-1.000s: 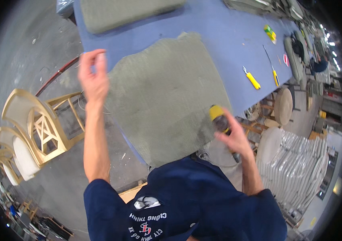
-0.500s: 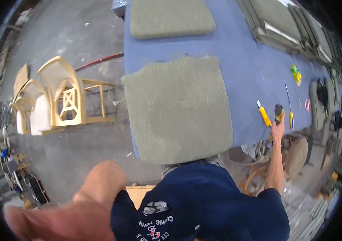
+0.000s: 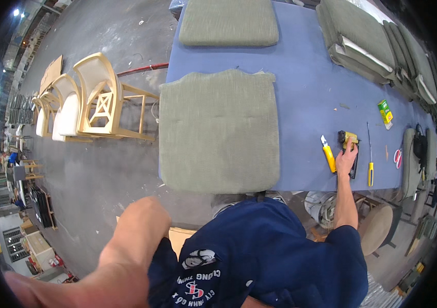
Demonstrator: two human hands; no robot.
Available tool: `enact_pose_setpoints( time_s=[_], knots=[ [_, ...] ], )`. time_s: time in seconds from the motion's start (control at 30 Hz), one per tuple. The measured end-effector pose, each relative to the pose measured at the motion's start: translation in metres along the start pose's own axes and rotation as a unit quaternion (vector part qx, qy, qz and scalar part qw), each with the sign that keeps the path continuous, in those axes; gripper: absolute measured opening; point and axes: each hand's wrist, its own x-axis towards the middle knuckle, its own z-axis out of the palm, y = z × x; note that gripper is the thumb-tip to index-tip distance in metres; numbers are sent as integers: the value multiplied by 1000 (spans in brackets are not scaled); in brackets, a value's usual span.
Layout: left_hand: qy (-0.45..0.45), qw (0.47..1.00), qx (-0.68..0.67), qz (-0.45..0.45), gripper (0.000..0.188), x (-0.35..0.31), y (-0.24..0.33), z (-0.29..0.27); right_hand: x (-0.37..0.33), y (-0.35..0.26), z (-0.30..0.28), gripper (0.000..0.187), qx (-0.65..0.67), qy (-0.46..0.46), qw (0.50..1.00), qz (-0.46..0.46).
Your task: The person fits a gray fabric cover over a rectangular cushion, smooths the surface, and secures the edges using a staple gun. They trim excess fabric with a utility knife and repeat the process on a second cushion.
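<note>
My right hand (image 3: 346, 160) is closed around a yellow-and-black staple gun (image 3: 350, 136), which rests on the blue-covered table (image 3: 308, 118). Just left of it lies a yellow utility knife (image 3: 329, 155) with its blade out; to its right is a long thin screwdriver (image 3: 370, 174) with a yellow handle. Close in front of my body, a grey-green upholstered cushion (image 3: 218, 133) lies flat, its far edge wavy and frayed. My left hand (image 3: 36, 290) is raised at the lower left corner, away from the table, blurred and partly cut off, so its fingers do not show.
Another cushion (image 3: 228, 23) lies at the far side, and stacked cushions (image 3: 357, 38) stand at far right. A green-and-yellow box (image 3: 385, 113) and red-handled scissors (image 3: 397, 158) lie right. Wooden chairs (image 3: 103, 102) stand on the floor at left. A round-seated stool (image 3: 375, 229) stands beside the table's near edge.
The view has shifted and turned slightly. The staple gun has swung round under my right hand, and its body now shows more side-on. My left hand stays raised at the lower left.
</note>
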Motion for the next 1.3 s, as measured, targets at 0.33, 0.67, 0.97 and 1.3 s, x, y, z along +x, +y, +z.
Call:
enact_pose_setpoints(
  time_s=[0.33, 0.67, 0.97, 1.3],
  knots=[
    [-3, 998, -23, 56, 36, 4, 4, 41, 0, -14, -13, 88, 11, 0, 1000, 28],
    [-27, 993, -71, 92, 38, 15, -8, 79, -2, -15, -19, 86, 31, -8, 999, 38],
    [-59, 990, -89, 95, 41, 24, -13, 95, -19, -25, -12, 86, 38, 2, 999, 34],
    [69, 958, 119, -252, 45, -102, -73, -22, -4, -2, -14, 77, 3, 43, 998, 49]
  ],
)
